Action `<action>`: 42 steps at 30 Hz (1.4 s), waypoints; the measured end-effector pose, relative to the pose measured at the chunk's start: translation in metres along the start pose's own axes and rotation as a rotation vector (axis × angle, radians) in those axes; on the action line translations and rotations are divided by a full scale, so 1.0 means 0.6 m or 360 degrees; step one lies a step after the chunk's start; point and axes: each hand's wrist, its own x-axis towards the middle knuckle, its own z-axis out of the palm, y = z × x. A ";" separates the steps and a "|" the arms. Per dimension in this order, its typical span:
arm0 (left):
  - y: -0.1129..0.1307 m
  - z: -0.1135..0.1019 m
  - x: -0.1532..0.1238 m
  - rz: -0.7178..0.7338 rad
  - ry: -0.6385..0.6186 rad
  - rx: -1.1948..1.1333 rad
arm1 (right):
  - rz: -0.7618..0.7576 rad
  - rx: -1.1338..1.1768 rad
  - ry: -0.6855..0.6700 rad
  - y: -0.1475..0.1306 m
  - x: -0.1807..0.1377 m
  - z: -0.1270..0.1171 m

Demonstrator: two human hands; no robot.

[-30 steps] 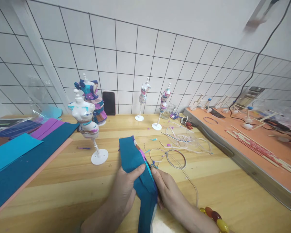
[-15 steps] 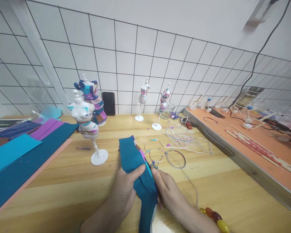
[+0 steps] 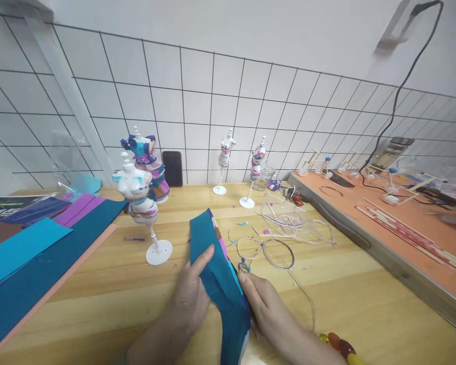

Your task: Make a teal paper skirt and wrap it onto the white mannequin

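Observation:
A long teal strip (image 3: 216,276), of cloth or paper, hangs between my hands and bends down towards the front edge of the view. Along its right side show edges of purple, brown, pink and light blue layers. My left hand (image 3: 193,291) grips the strip from the left, thumb on top and fingers underneath. On the opposite edge, my right hand (image 3: 264,304) is closed with thumb and forefinger together; its other fingers are hidden. Something dark shows between those fingertips and the strip, too small to name. A small blue ring (image 3: 244,267) lies just beyond the right fingertips.
White mini dress forms (image 3: 135,185) stand at left and back, one wearing a ruffled dress (image 3: 152,170). Coloured sheets (image 3: 61,263) lie left. Hoops (image 3: 278,253) and cord are on the right, by a raised orange board (image 3: 403,233). A phone (image 3: 172,169) leans on the wall.
My left thumb has slid back from the strip's middle towards its left edge. The strip has tilted slightly, and the whole view has shifted a little.

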 end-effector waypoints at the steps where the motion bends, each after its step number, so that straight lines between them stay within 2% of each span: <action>1: 0.001 -0.001 0.001 0.0044 0.0014 0.0052 | -0.0023 -0.0005 0.0007 -0.001 -0.001 0.001; 7: -0.006 -0.010 0.004 0.0195 0.0077 0.0187 | -0.0057 0.0037 0.0033 0.000 -0.003 0.003; 13: -0.009 -0.012 0.004 0.0236 0.0038 0.0201 | 0.0043 0.0262 -0.0019 0.001 -0.005 0.006; 19: -0.013 -0.008 0.003 0.0242 0.0067 0.0196 | 0.0060 0.0322 -0.0022 0.000 -0.006 0.008; 26: -0.022 -0.006 -0.003 0.0245 -0.0020 0.0214 | 0.0095 0.0360 0.0022 0.003 -0.005 0.008; 32: -0.024 -0.006 -0.004 0.0225 0.0013 0.0241 | 0.0057 0.0368 0.0054 -0.003 -0.004 0.004; 37: -0.033 -0.007 -0.008 0.0206 0.0017 0.0263 | -0.0181 0.0369 0.0078 -0.012 -0.001 0.000; 42: -0.039 -0.008 -0.005 0.0236 0.0083 0.0270 | -0.0146 0.0415 0.0064 -0.010 0.002 -0.001</action>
